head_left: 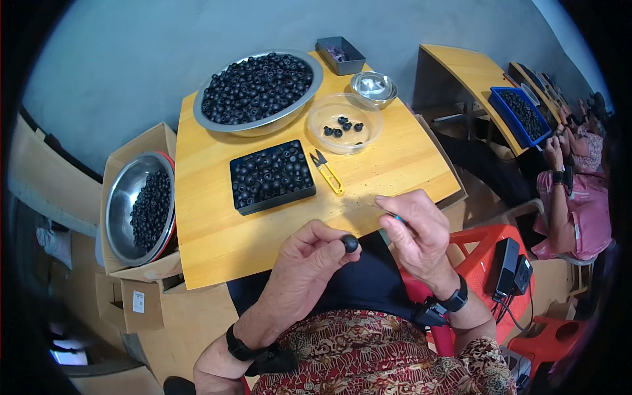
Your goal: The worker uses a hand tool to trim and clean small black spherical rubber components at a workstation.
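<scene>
Black round piece (349, 243) in the left hand (299, 263), clamped between thumb and fingers, right at the fingertips, dark top exposed. Held off the counter (408, 158), near its close edge. Right hand (421, 230) sits apart from the piece; its fingers are together, pinched on a thin tool (397, 217) with a blue part. Tool's tip too fine to make out; no contact with the piece visible.

Progress: looks mid-batch, one piece being handled. Loads of similar pieces around; can't tell from here which are finished and which are left. Small ones in the clear bowl (322, 146) are few; maybe set aside, unclear.

Around the hands: black tray (276, 203) full of pieces, ahead and a bit left. Yellow-handled snips (333, 178) lying just beside the tray, not held. Clear bowl beyond the snips. Large steel bowl (316, 72) heaped with pieces, far left. Small steel bowl (373, 85) just behind the clear bowl, grey box (352, 66) behind that.

Off the counter: steel basin (122, 217) with more pieces, tilted in a cardboard box (122, 141), left. Red stool (487, 250) right. Co-worker (579, 217) in pink, far right, by a blue tray (545, 137) of dark pieces.
</scene>
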`<state>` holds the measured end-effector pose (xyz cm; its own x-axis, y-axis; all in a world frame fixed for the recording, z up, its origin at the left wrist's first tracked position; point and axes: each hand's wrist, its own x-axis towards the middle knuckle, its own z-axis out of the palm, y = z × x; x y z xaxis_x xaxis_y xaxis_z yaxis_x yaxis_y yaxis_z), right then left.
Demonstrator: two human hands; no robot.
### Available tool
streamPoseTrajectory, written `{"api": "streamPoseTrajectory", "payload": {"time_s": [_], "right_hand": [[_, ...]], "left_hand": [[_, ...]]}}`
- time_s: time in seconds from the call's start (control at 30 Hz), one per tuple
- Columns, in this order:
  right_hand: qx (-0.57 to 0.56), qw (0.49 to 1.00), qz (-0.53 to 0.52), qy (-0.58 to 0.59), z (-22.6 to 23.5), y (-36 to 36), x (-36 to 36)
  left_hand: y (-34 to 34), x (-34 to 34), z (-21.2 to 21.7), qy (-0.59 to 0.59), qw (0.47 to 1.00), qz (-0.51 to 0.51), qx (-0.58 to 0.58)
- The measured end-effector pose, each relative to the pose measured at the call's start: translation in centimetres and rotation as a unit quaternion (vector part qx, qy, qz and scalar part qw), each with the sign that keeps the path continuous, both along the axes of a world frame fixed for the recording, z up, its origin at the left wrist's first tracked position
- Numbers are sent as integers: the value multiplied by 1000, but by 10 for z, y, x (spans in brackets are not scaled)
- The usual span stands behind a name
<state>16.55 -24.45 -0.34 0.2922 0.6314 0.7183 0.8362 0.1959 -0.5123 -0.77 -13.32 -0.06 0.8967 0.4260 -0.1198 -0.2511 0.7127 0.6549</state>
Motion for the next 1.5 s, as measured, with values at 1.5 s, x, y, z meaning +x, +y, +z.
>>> {"api": "streamPoseTrajectory", "payload": {"time_s": [1.5], "right_hand": [[-87,974,136,160,18,-2,-21]], "left_hand": [[5,1,-12,29,997,-52,-57]]}}
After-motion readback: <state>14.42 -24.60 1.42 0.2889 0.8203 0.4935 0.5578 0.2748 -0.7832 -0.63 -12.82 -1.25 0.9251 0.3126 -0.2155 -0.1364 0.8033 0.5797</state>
